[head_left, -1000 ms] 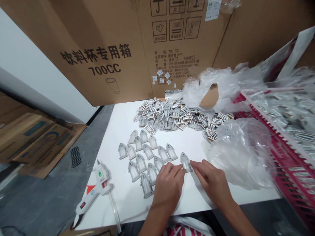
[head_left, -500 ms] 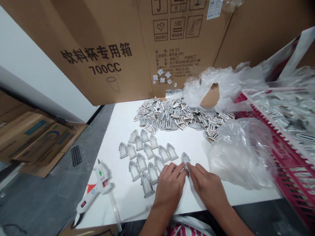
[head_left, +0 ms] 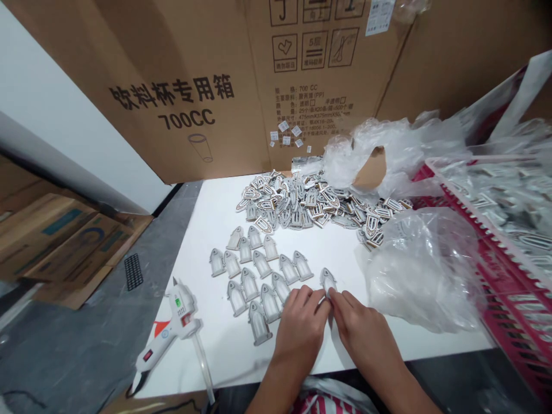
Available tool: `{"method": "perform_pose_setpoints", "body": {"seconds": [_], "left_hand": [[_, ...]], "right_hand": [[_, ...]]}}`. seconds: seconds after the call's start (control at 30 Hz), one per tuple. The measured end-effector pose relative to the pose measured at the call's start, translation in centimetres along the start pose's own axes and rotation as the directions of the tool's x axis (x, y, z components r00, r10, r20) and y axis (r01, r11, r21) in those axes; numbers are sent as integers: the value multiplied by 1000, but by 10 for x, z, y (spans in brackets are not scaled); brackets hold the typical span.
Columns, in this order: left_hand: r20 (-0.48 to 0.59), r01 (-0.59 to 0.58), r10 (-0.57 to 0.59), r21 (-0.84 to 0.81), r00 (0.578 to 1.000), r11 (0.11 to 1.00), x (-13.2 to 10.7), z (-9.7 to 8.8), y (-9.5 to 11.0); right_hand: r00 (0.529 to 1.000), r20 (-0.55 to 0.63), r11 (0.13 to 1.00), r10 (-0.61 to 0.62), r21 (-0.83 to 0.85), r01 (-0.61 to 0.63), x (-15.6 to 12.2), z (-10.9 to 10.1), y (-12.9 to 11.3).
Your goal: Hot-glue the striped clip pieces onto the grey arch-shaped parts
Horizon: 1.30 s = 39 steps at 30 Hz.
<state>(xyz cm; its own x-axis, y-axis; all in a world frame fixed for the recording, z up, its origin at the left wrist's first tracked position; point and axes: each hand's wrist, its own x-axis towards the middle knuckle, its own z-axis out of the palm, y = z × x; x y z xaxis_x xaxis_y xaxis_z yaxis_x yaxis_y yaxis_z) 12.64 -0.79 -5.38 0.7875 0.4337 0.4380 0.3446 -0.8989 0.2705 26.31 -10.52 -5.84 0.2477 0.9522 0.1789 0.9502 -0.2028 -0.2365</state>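
Observation:
My left hand point(head_left: 301, 329) and my right hand point(head_left: 361, 328) meet fingertip to fingertip on one small grey arch-shaped piece point(head_left: 328, 280) that lies on the white table point(head_left: 224, 339). Both hands pinch its lower end. To the left of it, several matching grey pieces point(head_left: 259, 270) lie flat in loose rows. A heap of similar pieces point(head_left: 302, 204), many showing white and brown faces, sits further back on the table.
A white hot glue gun point(head_left: 170, 333) rests at the table's front left corner. Clear plastic bags point(head_left: 422, 270) lie to the right, beside a red crate point(head_left: 509, 276) lined with plastic. Large cardboard boxes point(head_left: 194, 86) stand behind the table.
Both hands have drawn closer together over the grey piece, covering more of its lower end. The rows and the glue gun have stayed put.

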Motion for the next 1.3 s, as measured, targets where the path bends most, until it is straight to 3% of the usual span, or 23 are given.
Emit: {"method": "perform_pose_setpoints", "body": {"seconds": [0.1, 0.23, 0.33, 0.5, 0.6, 0.7, 0.8, 1.0, 1.3], "left_hand": [[-26, -22, 21, -39, 999, 999, 0, 1, 0], [-51, -57, 55, -25, 997, 998, 0, 2, 1], [-35, -60, 61, 22, 998, 998, -3, 1, 1], [-34, -121, 122, 23, 992, 992, -11, 0, 2], [-4, -95, 95, -13, 995, 995, -16, -2, 3], [8, -62, 62, -45, 998, 997, -17, -3, 3], [5, -35, 35, -37, 999, 999, -14, -3, 0], [-50, 21, -21, -1, 999, 1000, -4, -9, -15], [3, 112, -112, 29, 994, 993, 1, -10, -32]], "right_hand": [[998, 56, 964, 25, 263, -39, 3, -8, 2], [977, 147, 828, 153, 520, -208, 12, -19, 10], [959, 110, 836, 263, 470, -283, 31, -21, 17], [956, 125, 909, 264, 300, -290, 93, -12, 25], [942, 148, 933, 303, 153, -324, 129, -6, 27], [930, 170, 942, 325, 35, -335, 147, -3, 26], [931, 174, 947, 321, -33, -320, 144, -4, 24], [931, 162, 945, 327, -76, -319, 114, -7, 22], [921, 127, 927, 368, -122, -354, 100, -5, 16]]}}
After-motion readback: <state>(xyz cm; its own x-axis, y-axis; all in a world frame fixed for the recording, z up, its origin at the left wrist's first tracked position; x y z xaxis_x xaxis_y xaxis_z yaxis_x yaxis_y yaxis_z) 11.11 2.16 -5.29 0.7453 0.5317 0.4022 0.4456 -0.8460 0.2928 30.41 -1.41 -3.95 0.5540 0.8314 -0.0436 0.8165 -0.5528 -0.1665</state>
